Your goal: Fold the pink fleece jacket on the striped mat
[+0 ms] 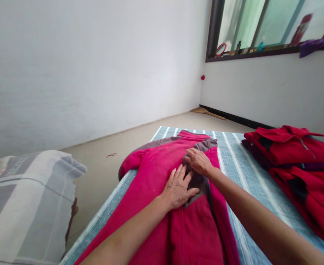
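Note:
A pinkish-red fleece jacket with grey shoulder panels lies lengthwise on a blue-and-white striped cloth. Its collar points to the far end, and one sleeve hangs past the left edge. The other sleeve is laid along the right part of the body. My left hand rests flat on the jacket with fingers spread, partly over the grey panel. Just beyond it, my right hand touches the grey fabric near the right shoulder, its fingers apart and slightly bent. Fabric under both palms is hidden.
Folded red garments are stacked on the striped cloth at right. A grey-and-white striped cover drapes something at left, with tiled floor between. Beyond the far edge are white walls and a window sill holding a small round mirror.

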The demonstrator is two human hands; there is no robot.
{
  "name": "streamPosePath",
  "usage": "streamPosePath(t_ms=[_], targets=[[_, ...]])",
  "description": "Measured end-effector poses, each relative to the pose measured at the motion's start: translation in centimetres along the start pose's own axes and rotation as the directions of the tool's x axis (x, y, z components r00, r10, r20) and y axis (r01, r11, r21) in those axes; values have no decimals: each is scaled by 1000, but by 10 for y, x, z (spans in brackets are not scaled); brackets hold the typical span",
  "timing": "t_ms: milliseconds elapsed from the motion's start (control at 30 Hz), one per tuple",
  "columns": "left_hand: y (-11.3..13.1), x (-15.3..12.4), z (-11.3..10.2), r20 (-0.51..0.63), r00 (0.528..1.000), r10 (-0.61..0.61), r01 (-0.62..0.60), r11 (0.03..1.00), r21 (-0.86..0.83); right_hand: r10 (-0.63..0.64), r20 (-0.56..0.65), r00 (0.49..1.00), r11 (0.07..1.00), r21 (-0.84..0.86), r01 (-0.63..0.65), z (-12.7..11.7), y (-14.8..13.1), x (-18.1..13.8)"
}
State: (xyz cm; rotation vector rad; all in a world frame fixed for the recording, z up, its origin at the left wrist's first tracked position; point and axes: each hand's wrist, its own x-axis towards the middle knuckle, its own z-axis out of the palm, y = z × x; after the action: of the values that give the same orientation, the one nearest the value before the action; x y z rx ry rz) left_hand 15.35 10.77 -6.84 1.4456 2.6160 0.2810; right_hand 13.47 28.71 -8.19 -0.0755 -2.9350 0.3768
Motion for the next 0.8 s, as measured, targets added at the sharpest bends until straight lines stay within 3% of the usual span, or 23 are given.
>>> streamPosePath(t_ms=[67,133,200,333,467,567,700,800], targets=[[13,-16,-6,7,1000,9,-9,1000,-17,-23,32,999,1000,1,23,0,-9,-15],[21,-34,-6,86,995,42,-37,998,-59,-37,62,997,999,-6,37,4,-14,-31],[22,-47,-3,179,981,71,-55,995,-89,-32,72,997,999,-19,34,9,-16,-43],[19,-53,1,243,968,71,-53,995,-79,-14,63,998,999,-42,16,14,-16,-48],[29,-61,-18,282,959,31,1,994,-112,13,39,999,998,-60,-11,5,-26,-54],[41,-81,-28,279,955,96,-49,984,-172,-12,26,1000,999,-38,13,1,-40,-74],[45,-104,-16,332,931,154,-104,981,-161,-42,73,996,999,5,42,10,-51,-102],[42,-110,-2,297,943,149,-125,987,-98,-15,86,996,1000,6,15,16,-52,-110]])
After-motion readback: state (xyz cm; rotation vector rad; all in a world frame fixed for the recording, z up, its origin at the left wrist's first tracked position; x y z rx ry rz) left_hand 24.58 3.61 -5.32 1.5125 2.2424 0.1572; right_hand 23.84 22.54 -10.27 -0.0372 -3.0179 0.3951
